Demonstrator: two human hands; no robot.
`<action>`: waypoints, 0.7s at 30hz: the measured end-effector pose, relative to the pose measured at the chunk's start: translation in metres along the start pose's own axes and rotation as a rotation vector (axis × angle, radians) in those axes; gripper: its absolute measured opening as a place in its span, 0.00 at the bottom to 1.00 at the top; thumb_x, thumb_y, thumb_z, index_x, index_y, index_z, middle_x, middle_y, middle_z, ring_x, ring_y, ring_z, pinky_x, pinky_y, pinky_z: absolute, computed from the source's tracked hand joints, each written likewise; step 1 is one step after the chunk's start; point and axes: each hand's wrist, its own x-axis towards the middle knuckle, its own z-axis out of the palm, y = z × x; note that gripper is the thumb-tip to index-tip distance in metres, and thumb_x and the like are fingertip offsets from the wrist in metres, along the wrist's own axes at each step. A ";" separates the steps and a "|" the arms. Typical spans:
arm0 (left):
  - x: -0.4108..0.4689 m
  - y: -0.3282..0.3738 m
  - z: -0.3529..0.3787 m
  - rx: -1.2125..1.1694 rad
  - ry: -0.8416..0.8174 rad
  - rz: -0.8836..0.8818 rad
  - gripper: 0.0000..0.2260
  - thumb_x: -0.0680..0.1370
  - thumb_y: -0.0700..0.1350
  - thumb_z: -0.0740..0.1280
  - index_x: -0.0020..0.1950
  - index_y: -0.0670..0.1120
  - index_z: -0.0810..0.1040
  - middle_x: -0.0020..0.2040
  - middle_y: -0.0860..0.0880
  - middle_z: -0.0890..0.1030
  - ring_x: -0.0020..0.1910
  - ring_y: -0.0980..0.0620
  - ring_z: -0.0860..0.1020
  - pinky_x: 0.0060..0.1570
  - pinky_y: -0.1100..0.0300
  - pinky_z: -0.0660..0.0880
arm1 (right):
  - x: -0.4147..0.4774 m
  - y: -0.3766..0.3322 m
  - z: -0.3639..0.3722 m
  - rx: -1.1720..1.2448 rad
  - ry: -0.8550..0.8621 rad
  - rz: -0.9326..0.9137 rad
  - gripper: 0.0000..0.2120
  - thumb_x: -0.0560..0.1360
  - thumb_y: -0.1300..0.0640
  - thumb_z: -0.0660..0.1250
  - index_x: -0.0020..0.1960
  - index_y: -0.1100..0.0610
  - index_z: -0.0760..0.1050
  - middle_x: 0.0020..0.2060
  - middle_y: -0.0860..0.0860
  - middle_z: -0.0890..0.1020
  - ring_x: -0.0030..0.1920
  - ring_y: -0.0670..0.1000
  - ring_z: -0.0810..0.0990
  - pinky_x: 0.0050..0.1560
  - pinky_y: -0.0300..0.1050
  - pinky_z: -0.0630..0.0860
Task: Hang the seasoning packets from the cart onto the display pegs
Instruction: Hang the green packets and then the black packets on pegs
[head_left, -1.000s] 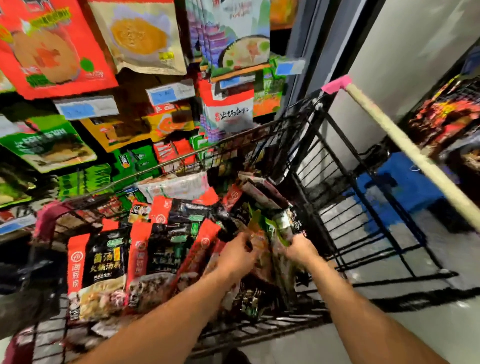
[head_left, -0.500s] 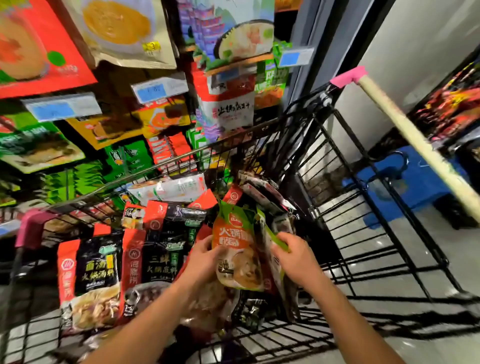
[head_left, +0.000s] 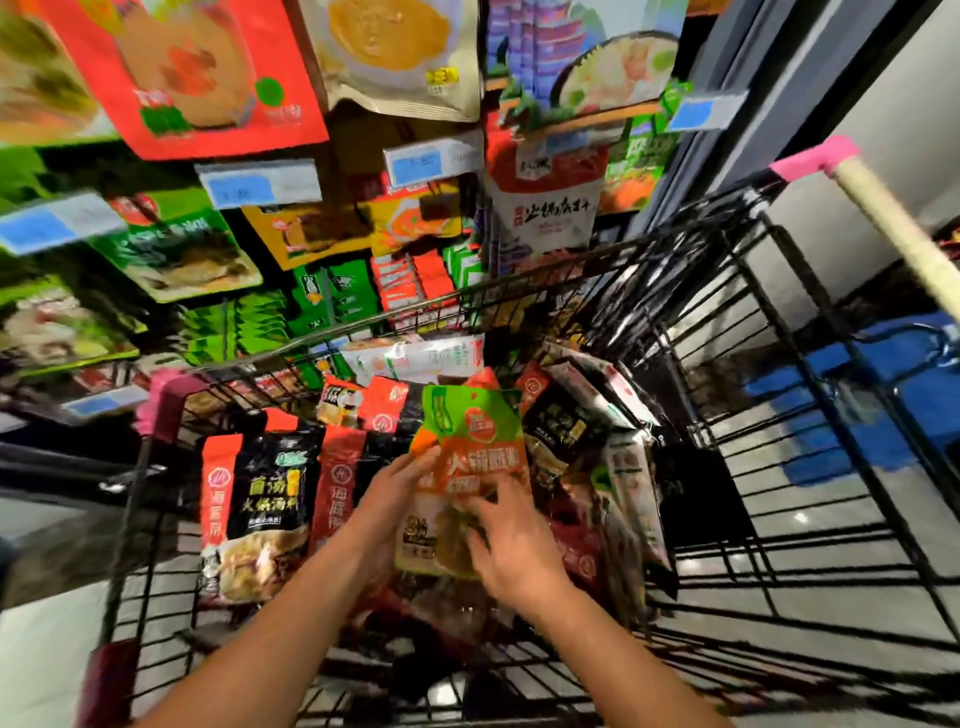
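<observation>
An orange and green seasoning packet (head_left: 475, 447) stands upright above the pile in the black wire cart (head_left: 691, 291). My left hand (head_left: 397, 491) grips its left edge. My right hand (head_left: 511, 540) holds its lower front, fingers spread over the face. Several other packets lie in the cart, among them a black and red one (head_left: 260, 493) at the left and dark ones (head_left: 566, 421) at the right. The display pegs are hidden behind hanging packets (head_left: 540, 208) above the cart.
Price tags (head_left: 260, 184) stick out in front of the hanging rows. The cart handle (head_left: 893, 228) with a pink end runs up the right side. A blue stool (head_left: 862, 410) stands on the pale floor beyond the cart's right wall.
Both hands have lifted the orange and green packet out of the pile, and it now stands higher and faces me. My view has tilted up toward the display.
</observation>
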 end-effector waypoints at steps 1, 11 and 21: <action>0.002 0.002 0.004 0.030 -0.011 0.017 0.23 0.75 0.56 0.75 0.63 0.44 0.82 0.53 0.40 0.85 0.38 0.44 0.84 0.38 0.54 0.79 | 0.000 0.001 0.000 0.034 0.012 -0.008 0.17 0.80 0.48 0.61 0.68 0.45 0.76 0.73 0.52 0.66 0.73 0.59 0.67 0.71 0.59 0.70; 0.010 -0.008 0.029 0.292 0.199 0.172 0.10 0.74 0.35 0.76 0.52 0.46 0.82 0.47 0.48 0.87 0.45 0.50 0.85 0.50 0.51 0.81 | -0.006 0.050 -0.052 0.463 0.028 0.311 0.09 0.80 0.59 0.68 0.58 0.54 0.83 0.55 0.47 0.84 0.58 0.48 0.81 0.62 0.46 0.77; 0.011 -0.016 0.009 0.255 0.201 0.166 0.12 0.73 0.35 0.76 0.55 0.44 0.82 0.48 0.48 0.87 0.46 0.47 0.86 0.45 0.53 0.80 | -0.004 0.146 -0.048 -0.188 -0.121 0.723 0.11 0.81 0.56 0.67 0.62 0.58 0.74 0.43 0.51 0.76 0.46 0.56 0.79 0.43 0.46 0.74</action>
